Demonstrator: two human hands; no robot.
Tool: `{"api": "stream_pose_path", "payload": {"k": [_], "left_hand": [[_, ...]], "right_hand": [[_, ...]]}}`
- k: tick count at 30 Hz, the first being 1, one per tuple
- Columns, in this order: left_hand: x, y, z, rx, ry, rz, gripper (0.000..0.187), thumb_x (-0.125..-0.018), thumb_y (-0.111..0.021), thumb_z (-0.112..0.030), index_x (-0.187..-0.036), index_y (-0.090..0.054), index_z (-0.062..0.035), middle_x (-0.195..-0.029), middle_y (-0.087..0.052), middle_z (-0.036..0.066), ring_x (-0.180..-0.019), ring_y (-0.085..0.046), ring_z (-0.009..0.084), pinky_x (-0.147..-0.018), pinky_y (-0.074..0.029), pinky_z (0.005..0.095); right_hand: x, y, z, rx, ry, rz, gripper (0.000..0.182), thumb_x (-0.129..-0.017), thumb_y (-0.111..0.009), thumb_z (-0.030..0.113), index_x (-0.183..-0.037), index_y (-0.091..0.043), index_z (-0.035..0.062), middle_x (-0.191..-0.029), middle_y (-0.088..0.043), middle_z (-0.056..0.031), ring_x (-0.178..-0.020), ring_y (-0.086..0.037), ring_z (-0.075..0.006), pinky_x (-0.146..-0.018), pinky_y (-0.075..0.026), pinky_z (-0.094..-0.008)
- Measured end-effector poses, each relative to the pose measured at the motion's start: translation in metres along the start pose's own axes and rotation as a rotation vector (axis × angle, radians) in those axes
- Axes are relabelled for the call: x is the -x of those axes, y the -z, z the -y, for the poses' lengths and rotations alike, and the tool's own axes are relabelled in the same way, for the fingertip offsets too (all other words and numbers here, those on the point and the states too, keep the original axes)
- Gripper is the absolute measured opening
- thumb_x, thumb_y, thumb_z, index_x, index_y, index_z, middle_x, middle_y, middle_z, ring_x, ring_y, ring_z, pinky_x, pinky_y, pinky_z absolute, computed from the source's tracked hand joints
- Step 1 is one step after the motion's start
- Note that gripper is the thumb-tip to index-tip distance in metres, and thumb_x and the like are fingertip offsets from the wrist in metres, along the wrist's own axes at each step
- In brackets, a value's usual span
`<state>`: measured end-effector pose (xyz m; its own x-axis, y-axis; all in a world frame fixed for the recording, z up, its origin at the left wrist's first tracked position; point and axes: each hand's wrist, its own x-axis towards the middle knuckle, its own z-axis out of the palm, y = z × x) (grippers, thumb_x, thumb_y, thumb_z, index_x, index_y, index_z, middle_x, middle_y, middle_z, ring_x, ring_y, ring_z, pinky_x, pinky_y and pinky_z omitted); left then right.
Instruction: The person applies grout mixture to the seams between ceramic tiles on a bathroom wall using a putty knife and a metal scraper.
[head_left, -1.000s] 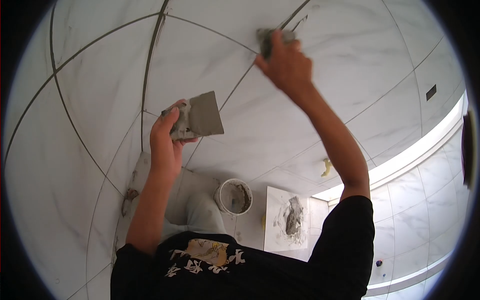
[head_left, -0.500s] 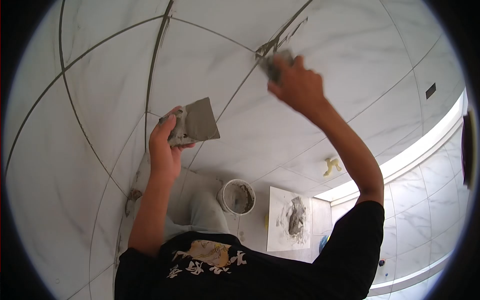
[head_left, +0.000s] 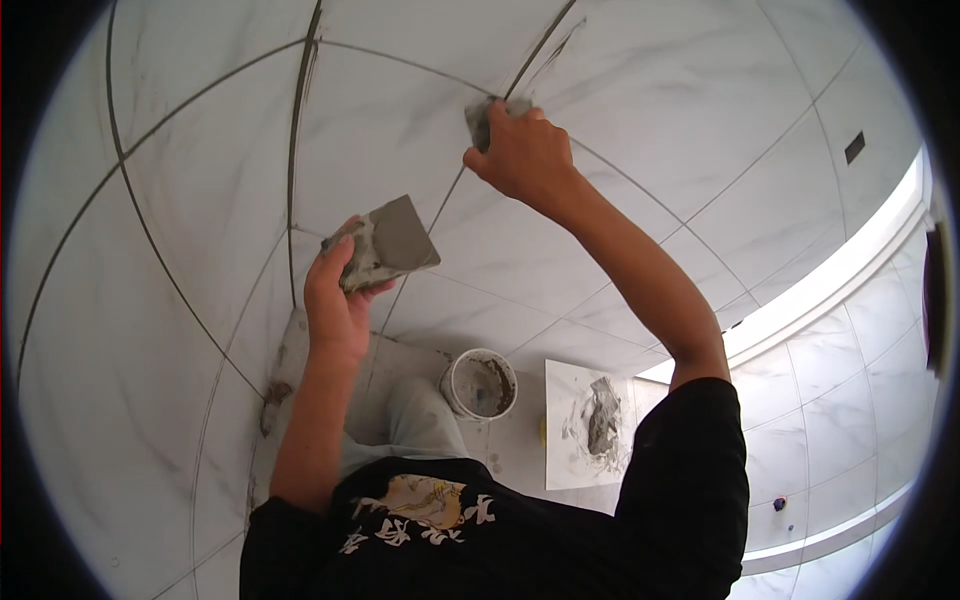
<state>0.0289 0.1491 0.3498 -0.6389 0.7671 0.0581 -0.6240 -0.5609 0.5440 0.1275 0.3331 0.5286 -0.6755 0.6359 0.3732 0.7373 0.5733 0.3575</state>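
My left hand grips a flat, squarish scraper plate smeared with grey grout, thumb on top and fingers beneath. It is held out in front of the marbled wall tiles. Higher up and to the right, my right hand is closed on a small grey scraper, seemingly against the wall where tile joints meet. My fingers cover much of this tool. A dark grout line runs up from it, with a thin smear beside that line.
Below stands a white bucket with grey residue inside, close to my knee. To its right lies a white board bearing a heap of grout. A bright window strip curves along the right.
My right hand has moved left and slightly up along the wall with its scraper. The thick grout smear at the joint is now much thinner. My left hand has hardly moved.
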Motion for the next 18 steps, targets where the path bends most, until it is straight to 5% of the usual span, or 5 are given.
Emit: {"api": "stream_pose_path", "payload": {"k": [2,4,8,10,18], "left_hand": [[0.001,0.01,-0.002,0.019,-0.03,0.02,0.048,-0.095,-0.057,-0.026,-0.135,-0.052,0.0016,-0.118,-0.065,0.01,-0.097,-0.067,0.0187,-0.071,-0.059,0.0316],[0.002,0.01,-0.004,0.047,-0.063,0.057,0.048,-0.095,-0.056,-0.025,-0.135,-0.052,0.0016,-0.117,-0.065,0.01,-0.097,-0.067,0.0188,-0.07,-0.059,0.0318],[0.003,0.009,-0.008,0.012,-0.031,0.016,0.049,-0.095,-0.056,-0.025,-0.136,-0.051,0.0019,-0.118,-0.065,0.01,-0.097,-0.067,0.0181,-0.069,-0.059,0.0318],[0.002,0.006,-0.009,0.011,-0.034,0.009,0.05,-0.095,-0.056,-0.025,-0.136,-0.051,0.002,-0.118,-0.065,0.01,-0.098,-0.067,0.0179,-0.069,-0.059,0.0318],[0.001,0.007,0.0,0.056,-0.024,0.043,0.05,-0.096,-0.057,-0.027,-0.136,-0.051,0.0019,-0.116,-0.065,0.009,-0.097,-0.067,0.017,-0.07,-0.058,0.0313]], "right_hand": [[-0.014,0.036,-0.007,0.049,0.057,0.104,0.07,-0.084,-0.06,0.058,-0.136,-0.054,0.0127,-0.113,-0.064,-0.0244,-0.1,-0.066,-0.041,-0.082,-0.055,-0.0511],[-0.021,0.099,-0.025,-0.003,-0.037,-0.322,0.063,-0.082,-0.059,0.056,-0.122,-0.064,0.0076,-0.11,-0.066,-0.0245,-0.102,-0.067,-0.037,-0.078,-0.056,-0.0488],[-0.08,0.218,-0.081,0.11,-0.218,-0.585,0.067,-0.082,-0.057,0.065,-0.133,-0.061,0.0205,-0.12,-0.068,-0.0182,-0.113,-0.064,-0.037,-0.094,-0.05,-0.05],[-0.087,0.262,-0.087,0.041,-0.195,-0.67,0.06,-0.086,-0.06,0.052,-0.124,-0.064,0.0056,-0.117,-0.067,-0.0243,-0.109,-0.063,-0.0419,-0.093,-0.05,-0.0511],[-0.068,0.207,-0.04,-0.001,-0.265,-0.416,0.047,-0.086,-0.061,0.044,-0.113,-0.07,0.0076,-0.119,-0.068,-0.0197,-0.116,-0.061,-0.0368,-0.096,-0.05,-0.0476]]}}
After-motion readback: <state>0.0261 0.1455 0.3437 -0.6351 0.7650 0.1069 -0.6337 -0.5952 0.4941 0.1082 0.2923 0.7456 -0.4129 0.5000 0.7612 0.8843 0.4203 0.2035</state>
